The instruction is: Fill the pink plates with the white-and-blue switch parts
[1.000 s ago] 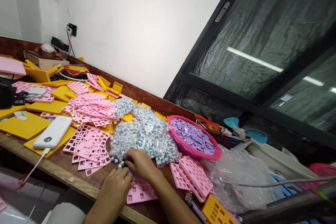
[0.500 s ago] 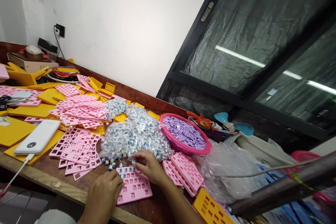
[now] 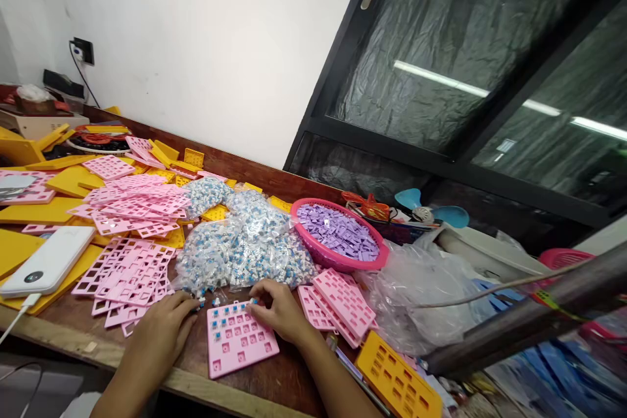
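Lower centre: pink switch plate (image 3: pixel 240 338) lies flat on the wooden bench (image 3: pixel 289 382). Right hand (image 3: pixel 277 308) pinches a blue-white key switch (image 3: pixel 253 302) at its top edge; left hand (image 3: pixel 164 330), fingers loosely curled, touches loose switches (image 3: pixel 206 301). Only the top row looks filled; most sockets remain empty.

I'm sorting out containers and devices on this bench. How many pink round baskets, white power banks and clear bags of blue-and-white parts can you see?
Pink round plastic baskets: 2, one full of purple pieces and one at the right edge
White rectangular power bank: 1
Clear plastic bags of blue-and-white parts: heaped together, so no sure count
Total countable: 3
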`<action>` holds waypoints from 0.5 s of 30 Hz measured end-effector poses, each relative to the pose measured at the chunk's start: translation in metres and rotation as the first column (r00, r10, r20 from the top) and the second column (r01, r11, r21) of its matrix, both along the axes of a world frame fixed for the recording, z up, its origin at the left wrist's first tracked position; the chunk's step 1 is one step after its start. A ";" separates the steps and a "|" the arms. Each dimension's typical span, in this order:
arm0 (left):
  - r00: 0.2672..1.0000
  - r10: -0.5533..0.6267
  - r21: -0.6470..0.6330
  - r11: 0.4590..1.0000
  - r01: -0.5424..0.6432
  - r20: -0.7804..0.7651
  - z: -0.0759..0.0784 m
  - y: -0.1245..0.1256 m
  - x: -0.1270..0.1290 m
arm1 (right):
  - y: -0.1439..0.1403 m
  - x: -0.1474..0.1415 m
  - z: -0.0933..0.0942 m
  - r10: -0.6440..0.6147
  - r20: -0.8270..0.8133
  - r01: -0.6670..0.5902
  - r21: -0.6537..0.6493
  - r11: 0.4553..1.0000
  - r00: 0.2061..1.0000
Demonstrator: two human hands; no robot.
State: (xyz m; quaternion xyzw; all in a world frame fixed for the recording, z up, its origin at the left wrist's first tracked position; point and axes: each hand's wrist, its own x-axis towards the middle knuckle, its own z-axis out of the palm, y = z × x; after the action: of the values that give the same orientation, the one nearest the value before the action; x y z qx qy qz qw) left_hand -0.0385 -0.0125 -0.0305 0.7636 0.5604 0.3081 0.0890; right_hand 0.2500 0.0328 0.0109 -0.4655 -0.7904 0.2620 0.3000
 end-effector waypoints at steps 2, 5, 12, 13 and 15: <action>1.000 -0.023 -0.067 0.997 0.022 -0.015 -0.001 0.003 0.003 | 0.001 -0.001 -0.003 0.009 -0.006 -0.009 -0.018 1.000 1.000; 0.998 -0.011 -0.144 0.990 0.003 -0.055 0.006 0.005 0.008 | 0.004 -0.004 -0.007 0.020 0.037 -0.020 -0.002 1.000 0.999; 0.999 0.023 -0.131 0.991 -0.019 0.029 0.012 0.005 0.007 | 0.001 -0.005 0.001 0.056 0.101 -0.055 -0.013 0.998 0.993; 0.998 0.016 -0.099 0.995 -0.009 0.069 0.010 0.004 0.007 | -0.001 -0.003 0.004 0.078 0.099 -0.076 -0.024 0.997 0.992; 0.989 -0.016 -0.021 1.000 0.019 0.147 0.006 0.000 0.010 | -0.002 -0.001 0.007 0.102 0.091 -0.099 -0.035 0.995 0.991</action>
State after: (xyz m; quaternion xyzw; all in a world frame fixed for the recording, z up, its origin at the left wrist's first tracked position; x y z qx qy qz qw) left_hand -0.0287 -0.0129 -0.0241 0.7427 0.5490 0.3565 0.1412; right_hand 0.2489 0.0304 0.0184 -0.4413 -0.8218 0.2667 0.2425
